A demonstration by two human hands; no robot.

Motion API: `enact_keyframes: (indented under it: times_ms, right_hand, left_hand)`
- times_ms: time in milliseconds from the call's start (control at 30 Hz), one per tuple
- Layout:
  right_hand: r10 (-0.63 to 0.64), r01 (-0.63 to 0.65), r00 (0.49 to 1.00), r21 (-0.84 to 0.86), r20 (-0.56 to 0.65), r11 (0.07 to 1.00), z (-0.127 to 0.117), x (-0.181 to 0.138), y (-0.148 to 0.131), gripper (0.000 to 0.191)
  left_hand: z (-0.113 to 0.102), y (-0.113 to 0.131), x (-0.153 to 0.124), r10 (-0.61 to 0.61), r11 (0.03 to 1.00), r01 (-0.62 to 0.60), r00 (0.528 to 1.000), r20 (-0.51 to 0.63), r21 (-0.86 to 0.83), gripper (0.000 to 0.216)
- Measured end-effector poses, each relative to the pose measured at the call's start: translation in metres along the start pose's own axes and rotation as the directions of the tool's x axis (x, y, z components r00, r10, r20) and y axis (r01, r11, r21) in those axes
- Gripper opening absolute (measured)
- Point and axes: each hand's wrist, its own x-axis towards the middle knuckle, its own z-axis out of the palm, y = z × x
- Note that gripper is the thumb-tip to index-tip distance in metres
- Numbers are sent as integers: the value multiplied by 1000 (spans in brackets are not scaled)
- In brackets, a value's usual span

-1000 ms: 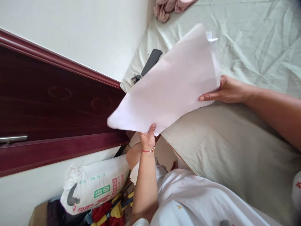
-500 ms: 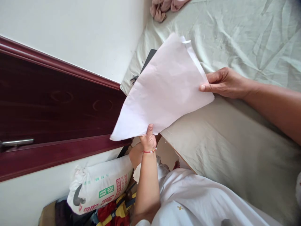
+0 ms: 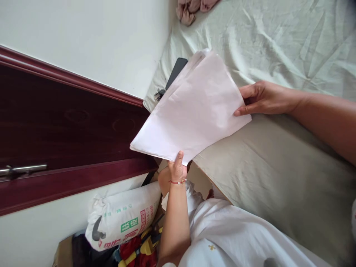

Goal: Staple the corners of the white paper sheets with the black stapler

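Observation:
Several large blank white paper sheets are held up in a loose stack over the corner of the bed. My left hand, with a red beaded string at the wrist, grips their lower edge, thumb on top and fingers hidden underneath. At the right edge my right hand pinches the sheets between thumb and fingers. A dark phone lies behind the paper on the bed, and a small bunch of keys rests beside it.
The bed has a wrinkled pale green sheet. Pink cloth lies at its far edge. On the left are a dark red door with a metal handle and, below, a printed white sack beside red and yellow items.
The paper's upper part has swung down and leftward, its layers now showing along the left edge. More of the phone is uncovered. Both hands keep their grip.

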Motion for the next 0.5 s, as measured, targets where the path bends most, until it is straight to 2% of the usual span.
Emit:
enact_keyframes:
  times_ms: [133, 200, 300, 367, 500]
  right_hand:
    - [3, -5, 999, 46, 46, 999, 1, -1, -5, 77]
    - [37, -39, 999, 46, 38, 998, 1, -2, -6, 70]
    - [95, -95, 995, 42, 5, 995, 0, -3, -5, 58]
    - [82, -80, 996, 67, -31, 995, 0, -4, -4, 54]
    - [12, -1, 998, 195, -59, 981, -1, -5, -4, 47]
  left_hand:
    - [4, 2, -2, 23, 1000, -23, 1000, 3, 16, 74]
    - [6, 5, -2, 43, 998, -45, 998, 41, 49, 70]
    - [4, 10, -1, 46, 989, -67, 987, 156, 131, 69]
    - [0, 15, 2, 56, 980, -95, 975, 214, 175, 69]
    - [-10, 20, 11, 122, 958, -178, 963, 238, 226, 66]
